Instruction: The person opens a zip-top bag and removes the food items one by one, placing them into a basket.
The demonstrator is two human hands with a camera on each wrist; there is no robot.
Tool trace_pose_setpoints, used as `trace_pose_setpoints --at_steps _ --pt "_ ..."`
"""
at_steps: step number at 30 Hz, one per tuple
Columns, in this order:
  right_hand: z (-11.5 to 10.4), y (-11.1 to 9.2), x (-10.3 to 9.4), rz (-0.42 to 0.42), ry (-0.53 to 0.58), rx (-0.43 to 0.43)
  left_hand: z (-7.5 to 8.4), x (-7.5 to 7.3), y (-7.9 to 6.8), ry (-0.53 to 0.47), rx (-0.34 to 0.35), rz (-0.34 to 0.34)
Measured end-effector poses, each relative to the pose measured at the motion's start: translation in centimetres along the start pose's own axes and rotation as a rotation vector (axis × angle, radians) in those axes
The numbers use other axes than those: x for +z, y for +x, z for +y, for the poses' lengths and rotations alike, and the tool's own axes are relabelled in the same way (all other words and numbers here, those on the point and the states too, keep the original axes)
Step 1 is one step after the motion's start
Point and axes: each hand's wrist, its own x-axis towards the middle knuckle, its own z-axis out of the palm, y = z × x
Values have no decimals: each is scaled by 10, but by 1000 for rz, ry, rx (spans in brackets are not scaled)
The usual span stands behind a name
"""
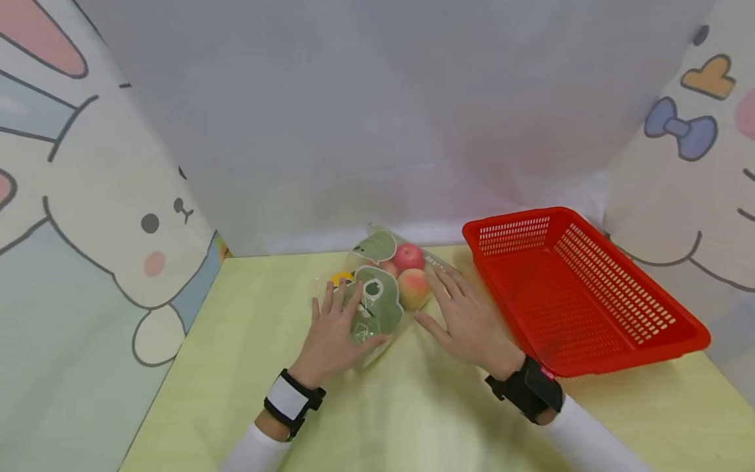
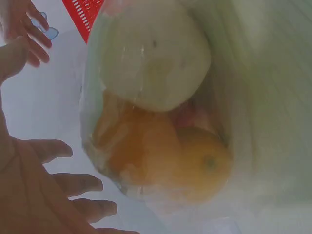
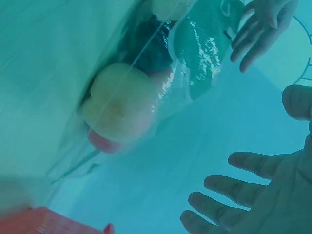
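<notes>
A clear plastic bag [image 1: 377,295] printed with green cartoon shapes lies on the table, filled with fruit. Through it show a red apple [image 1: 409,257], a peach [image 1: 414,286] and something yellow at the left. The left wrist view shows an orange [image 2: 207,163] and a large pale round fruit [image 2: 156,58] inside. My left hand [image 1: 336,334] is over the bag's left side, fingers spread. To the right of the bag, my right hand [image 1: 466,321] has straight, parted fingers, their tips near its edge. Neither hand grips anything.
A red plastic basket [image 1: 560,314] with slotted walls stands on the right side of the pale yellow table [image 1: 236,367]. Behind the table rises a plain grey-white wall [image 1: 377,131]. Panels with cartoon animals flank it on both sides.
</notes>
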Motion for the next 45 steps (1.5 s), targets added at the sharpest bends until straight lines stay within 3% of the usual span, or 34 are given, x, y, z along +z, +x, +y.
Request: trace_pose_setpoints --at_steps 6,11,15,19,25,29,41,45 --pt "12 30 34 -71 117 128 4 14 3 75 -2 -14" --pt "38 50 62 -109 79 226 3 22 6 108 -28 -53" --pt "56 60 74 -175 82 292 1 26 7 118 -34 -50" --pt "65 63 79 -218 175 320 -1 28 6 109 -56 -64" --pt "68 59 80 -249 286 363 -8 27 7 100 -57 -104" --pt "63 53 77 -246 313 366 -20 24 11 44 -44 -137" --pt "40 27 68 -294 175 307 -59 -6 22 -5 13 -299" --pt "29 18 66 -334 149 310 -79 -14 25 -7 27 -298"
